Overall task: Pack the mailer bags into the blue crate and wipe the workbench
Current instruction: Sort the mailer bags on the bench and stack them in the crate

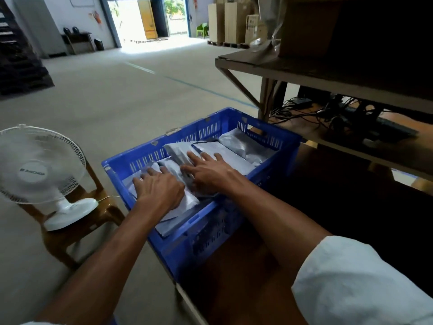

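A blue slotted crate (203, 225) stands on the left end of the brown workbench (236, 273). Several grey mailer bags (243, 146) lie flat inside it, overlapping one another. Both my hands are inside the crate. My left hand (159, 186) presses on the bags at the near left with its fingers spread flat. My right hand (208, 170) lies flat on the bags in the middle, fingers straight and pointing away from me. Neither hand is curled round a bag.
A white table fan (39, 174) sits on a brown plastic stool (77, 228) left of the crate. A shelf (328, 76) with a cardboard box overhangs the bench at right; cables and a keyboard (365, 127) lie under it. Open concrete floor stretches beyond.
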